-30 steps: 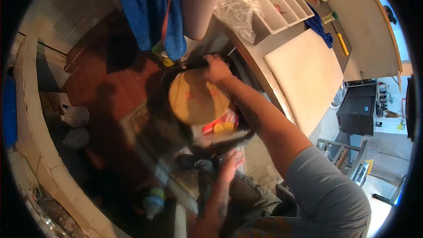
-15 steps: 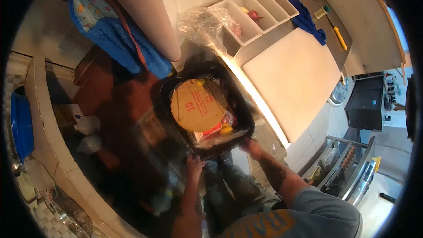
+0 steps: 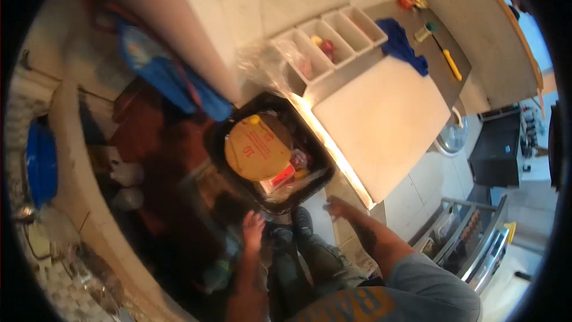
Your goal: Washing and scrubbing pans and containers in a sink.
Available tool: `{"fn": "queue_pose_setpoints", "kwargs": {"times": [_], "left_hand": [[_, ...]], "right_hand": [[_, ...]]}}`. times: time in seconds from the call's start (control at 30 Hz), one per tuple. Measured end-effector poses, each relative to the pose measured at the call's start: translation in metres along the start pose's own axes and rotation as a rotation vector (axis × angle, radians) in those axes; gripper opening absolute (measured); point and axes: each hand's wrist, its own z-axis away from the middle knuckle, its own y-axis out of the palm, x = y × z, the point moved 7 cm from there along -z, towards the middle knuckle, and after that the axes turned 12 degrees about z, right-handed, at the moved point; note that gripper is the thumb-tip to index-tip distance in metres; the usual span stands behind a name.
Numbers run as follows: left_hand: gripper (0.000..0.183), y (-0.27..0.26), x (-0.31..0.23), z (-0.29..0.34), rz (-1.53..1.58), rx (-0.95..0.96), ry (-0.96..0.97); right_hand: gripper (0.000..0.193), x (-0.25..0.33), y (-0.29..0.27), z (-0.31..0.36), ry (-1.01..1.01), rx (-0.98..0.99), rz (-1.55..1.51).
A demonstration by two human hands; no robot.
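Note:
A black rectangular bin [image 3: 325,177] stands at the centre, beside the counter edge. In it lie a round brown cardboard disc [image 3: 253,154], a red and white carton [image 3: 277,177], crumpled clear plastic and a small yellow piece [image 3: 254,119] on the disc. My left hand [image 3: 253,228] is just off the bin's near side, empty, with its fingers apart and slightly bent. My right hand [image 3: 338,207] hovers off the near right corner, also empty, with its fingers loosely parted.
A white cutting board [image 3: 384,125] lies on the counter at right. Behind it stand white tubs [image 3: 308,70], one with a red onion, beside clear plastic wrap [image 3: 262,68]. A blue cloth [image 3: 402,45] and yellow-handled knife [image 3: 451,64] lie farther right. Blue towel [image 3: 170,77] hangs upper left.
Both hands have let go of the bin's near rim and drawn back from it. The bin now sits slightly left in the view, which has shifted.

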Motion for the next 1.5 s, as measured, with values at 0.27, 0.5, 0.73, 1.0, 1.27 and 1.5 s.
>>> {"fn": "queue_pose_setpoints", "kwargs": {"times": [0.27,0.5,0.73,1.0,1.27,1.5], "left_hand": [[0.025,0.016,-0.265,0.264,-0.130,-0.285,0.411],[0.023,0.021,-0.430,0.471,-0.275,-0.473,0.843],[0.010,0.000,-0.513,0.649,-0.589,-0.901,1.124],[0.011,-0.045,-0.573,0.642,-0.997,-0.963,0.965],[0.055,-0.168,-0.538,0.307,-1.031,-0.943,0.429],[0.049,-0.135,-0.523,0.287,-0.936,-0.778,0.749]], "right_hand": [[0.024,0.136,0.013,0.177,-0.810,0.068,0.654],[0.012,0.282,0.072,0.213,-0.964,0.464,0.417],[0.018,0.438,0.244,0.350,-1.405,0.355,0.785],[0.024,0.542,0.425,0.478,-1.636,0.533,0.781],[0.037,0.553,0.525,0.464,-0.873,1.113,0.848],[0.036,0.542,0.565,0.497,-0.775,1.368,0.679]]}}
